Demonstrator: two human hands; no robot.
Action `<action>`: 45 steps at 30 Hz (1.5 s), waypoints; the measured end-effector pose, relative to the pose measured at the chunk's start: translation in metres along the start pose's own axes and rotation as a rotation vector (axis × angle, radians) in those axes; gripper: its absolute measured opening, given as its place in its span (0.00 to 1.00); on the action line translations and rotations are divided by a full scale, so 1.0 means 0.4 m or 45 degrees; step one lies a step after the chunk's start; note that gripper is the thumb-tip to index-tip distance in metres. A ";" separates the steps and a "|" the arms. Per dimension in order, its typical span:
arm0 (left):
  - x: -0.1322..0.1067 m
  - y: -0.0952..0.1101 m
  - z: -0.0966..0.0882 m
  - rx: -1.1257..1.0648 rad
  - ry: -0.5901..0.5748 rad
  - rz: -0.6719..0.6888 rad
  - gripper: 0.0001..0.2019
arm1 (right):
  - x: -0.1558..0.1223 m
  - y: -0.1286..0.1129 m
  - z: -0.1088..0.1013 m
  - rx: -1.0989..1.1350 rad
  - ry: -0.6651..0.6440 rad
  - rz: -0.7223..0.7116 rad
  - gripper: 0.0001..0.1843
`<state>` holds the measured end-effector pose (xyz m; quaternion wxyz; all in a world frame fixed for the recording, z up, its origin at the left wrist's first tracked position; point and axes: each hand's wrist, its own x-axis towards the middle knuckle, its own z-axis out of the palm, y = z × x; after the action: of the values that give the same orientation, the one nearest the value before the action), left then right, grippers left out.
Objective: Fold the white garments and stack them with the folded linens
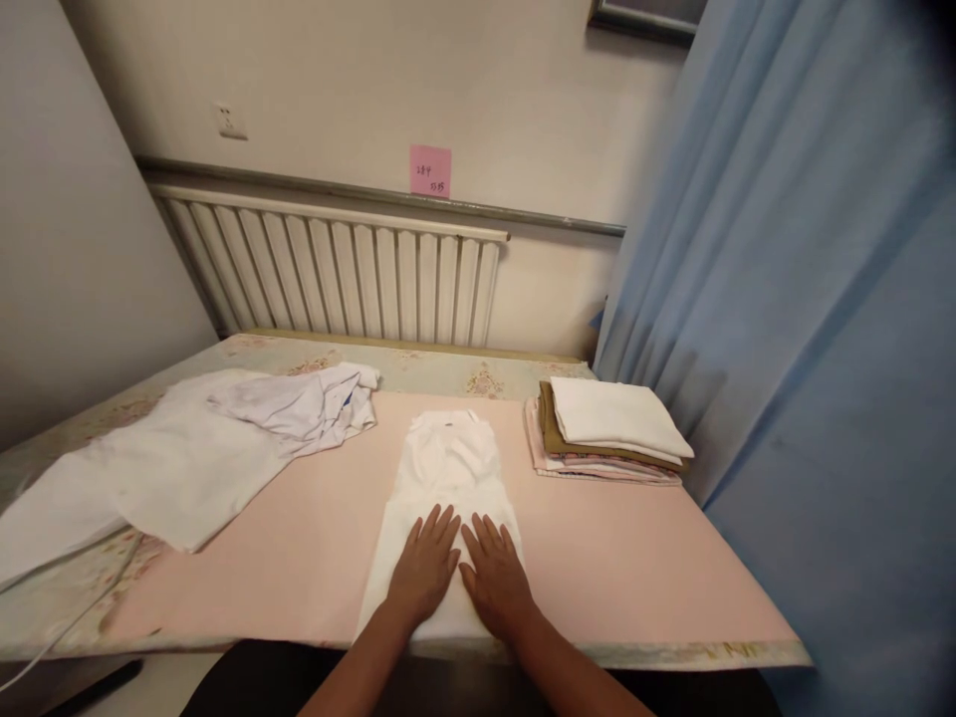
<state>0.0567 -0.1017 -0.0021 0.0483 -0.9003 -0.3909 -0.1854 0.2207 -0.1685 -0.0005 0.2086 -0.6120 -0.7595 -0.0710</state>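
A white garment (448, 473), folded into a long narrow strip, lies on the pink cloth in front of me. Its far end has a small dark mark, perhaps a label, and shows some wrinkles. My left hand (425, 563) rests flat on the near half of the garment, fingers stretched forward. Beside it my right hand (495, 573) lies flat on the same garment, fingers spread. The thumbs point toward each other with a small gap between them. Neither hand grips anything.
Loose white clothes (201, 438) lie heaped at the left. A stack of folded clothes (619, 418) sits at the right. The pink cloth (299, 558) covers part of the floral tablecloth (485, 378). A blue curtain (792, 329) hangs right; a radiator (373, 279) stands behind; a cable (82, 617) runs left.
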 end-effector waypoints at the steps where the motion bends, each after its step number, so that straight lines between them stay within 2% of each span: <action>1: -0.001 -0.002 -0.002 0.019 -0.007 -0.014 0.25 | 0.005 0.004 -0.002 0.001 0.001 -0.008 0.29; 7: 0.002 -0.003 -0.009 0.056 -0.049 -0.092 0.25 | 0.037 0.021 -0.004 -0.005 0.018 -0.009 0.27; 16: 0.007 -0.041 0.003 0.047 -0.058 -0.157 0.26 | 0.038 0.026 -0.001 -0.006 0.015 0.004 0.28; 23: 0.005 -0.035 0.013 0.092 0.017 -0.156 0.25 | 0.041 0.022 -0.002 0.000 0.009 0.013 0.29; 27: 0.023 -0.036 0.034 0.150 0.102 -0.099 0.24 | 0.040 0.025 0.004 -0.011 -0.005 0.011 0.30; 30: 0.042 -0.041 0.050 0.145 0.170 0.046 0.29 | 0.044 0.026 -0.001 -0.012 -0.038 0.011 0.32; 33: 0.051 -0.048 0.055 0.038 0.147 0.199 0.33 | 0.050 0.027 -0.005 -0.025 -0.073 0.000 0.35; 37: 0.050 -0.055 0.051 -0.024 0.124 0.160 0.30 | 0.045 0.034 0.012 -0.044 -0.062 -0.061 0.35; 40: 0.050 -0.058 0.055 0.000 0.158 0.144 0.29 | 0.049 0.055 0.021 0.009 -0.033 -0.085 0.31; 42: 0.052 -0.061 0.062 0.013 0.188 0.163 0.28 | 0.082 0.084 0.013 0.099 -0.001 0.022 0.24; 44: 0.055 -0.066 0.072 0.015 0.207 0.185 0.28 | 0.153 0.128 -0.005 0.193 0.014 0.261 0.16; 45: 0.056 -0.070 0.078 0.013 0.214 0.192 0.28 | 0.201 0.154 -0.014 0.221 0.000 0.395 0.16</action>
<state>0.0598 -0.0599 -0.0242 0.0992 -0.9082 -0.3174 -0.2542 0.2678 -0.0834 0.0277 0.2690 -0.7017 -0.6592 0.0279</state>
